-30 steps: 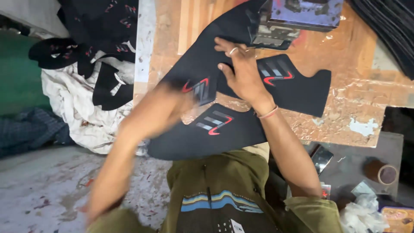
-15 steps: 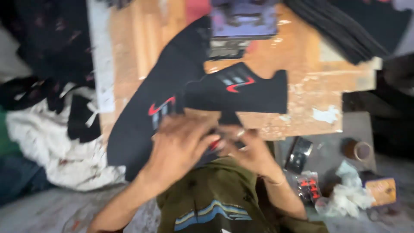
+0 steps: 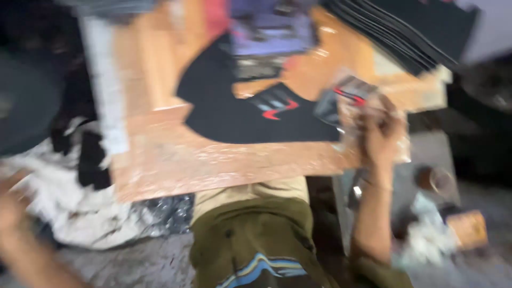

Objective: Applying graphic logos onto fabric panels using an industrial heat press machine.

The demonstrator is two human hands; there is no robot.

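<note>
Frame heavily blurred. Right hand [image 3: 381, 133] raised at the right edge of the wooden worktop [image 3: 213, 160]; fingers curled around a small black cut piece [image 3: 346, 101] with a red stripe mark — grip closed on it, though the exact finger positions are smeared. Piece looks flat, dark, and thin, and is held just above the worktop's right end; its outline cannot be told. Beside it on the worktop lies a larger black shoe-upper panel [image 3: 250, 114], curved, with blue-grey and red stripes; flat, just left of the held piece. Left hand [image 3: 13, 208] low at the far left, off the worktop, over pale cloth [image 3: 69, 208] — fingers too blurred to tell.
</note>
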